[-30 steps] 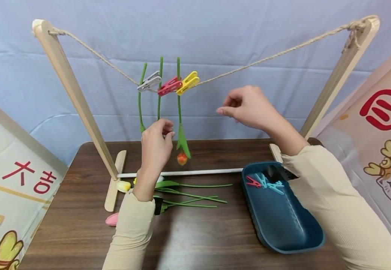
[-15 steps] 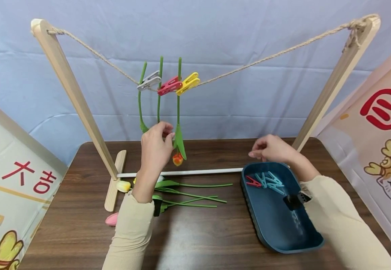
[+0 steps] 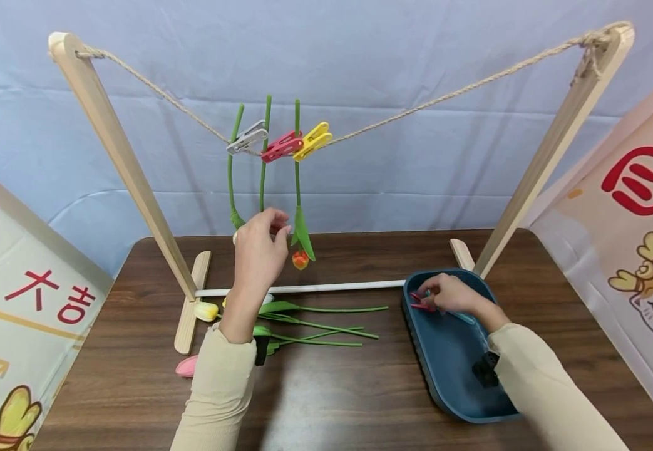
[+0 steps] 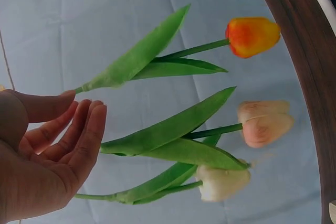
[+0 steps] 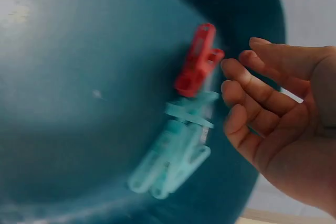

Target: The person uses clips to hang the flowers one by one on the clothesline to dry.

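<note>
Three tulips hang upside down from a rope (image 3: 450, 95), clipped by grey (image 3: 248, 137), red (image 3: 282, 146) and yellow (image 3: 312, 141) clothespins. My left hand (image 3: 261, 250) is beside them, fingers loosely bent; its thumb is near the stem of the orange tulip (image 4: 253, 36). A pale pink tulip (image 4: 265, 123) and a cream tulip (image 4: 224, 183) hang close by. My right hand (image 3: 452, 293) is low in the blue basin (image 3: 457, 394), fingers relaxed and nothing gripped. Beside its fingertips lie a red clothespin (image 5: 197, 64) and several light-blue clothespins (image 5: 169, 161).
Wooden posts (image 3: 120, 153) hold up the rope, with a white rod (image 3: 332, 287) between them near the tabletop. More tulips lie on the table, green stems (image 3: 332, 327) pointing right; a pink bud (image 3: 187, 366) and a yellow-white bud (image 3: 206, 311) show at left.
My right hand has moved from beside the rope down and right into the basin at the clothespins. The left hand stays almost still; the orange tulip sways slightly.
</note>
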`<action>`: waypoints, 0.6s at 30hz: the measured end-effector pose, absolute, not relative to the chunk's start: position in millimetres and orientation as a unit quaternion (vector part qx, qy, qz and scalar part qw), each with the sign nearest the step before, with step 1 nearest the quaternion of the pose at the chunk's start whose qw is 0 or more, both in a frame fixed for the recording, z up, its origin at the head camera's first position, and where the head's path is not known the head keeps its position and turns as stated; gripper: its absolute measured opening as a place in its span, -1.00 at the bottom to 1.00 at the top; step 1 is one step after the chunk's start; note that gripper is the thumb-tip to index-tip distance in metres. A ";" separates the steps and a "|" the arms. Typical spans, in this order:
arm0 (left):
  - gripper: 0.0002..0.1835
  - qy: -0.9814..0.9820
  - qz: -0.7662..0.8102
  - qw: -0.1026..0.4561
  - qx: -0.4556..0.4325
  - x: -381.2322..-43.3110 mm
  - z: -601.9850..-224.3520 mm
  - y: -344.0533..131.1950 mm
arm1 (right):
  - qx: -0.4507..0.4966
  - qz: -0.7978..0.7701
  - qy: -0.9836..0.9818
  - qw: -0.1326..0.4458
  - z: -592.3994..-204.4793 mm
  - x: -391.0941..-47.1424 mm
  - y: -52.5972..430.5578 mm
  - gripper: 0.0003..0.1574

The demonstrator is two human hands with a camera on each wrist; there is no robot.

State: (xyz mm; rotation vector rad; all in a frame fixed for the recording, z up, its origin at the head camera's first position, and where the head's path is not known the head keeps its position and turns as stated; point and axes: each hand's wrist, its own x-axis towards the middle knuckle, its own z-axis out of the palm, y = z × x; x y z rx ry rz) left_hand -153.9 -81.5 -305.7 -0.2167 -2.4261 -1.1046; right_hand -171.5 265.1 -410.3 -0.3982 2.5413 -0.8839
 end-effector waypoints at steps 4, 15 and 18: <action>-0.89 -0.885 -0.400 0.228 -0.075 -153.2 -306.6 -81.6 | -0.152 -0.310 0.915 0.209 -424.3 -168.7 261.3 -0.65; -0.90 -0.888 -0.394 0.226 -0.075 -151.4 -307.9 -82.7 | -0.166 -0.273 0.933 0.166 -441.8 -165.3 254.9 -0.73; -0.90 -0.889 -0.391 0.226 -0.074 -150.6 -308.2 -83.2 | -0.174 -0.270 0.935 0.151 -442.5 -164.5 254.4 -0.74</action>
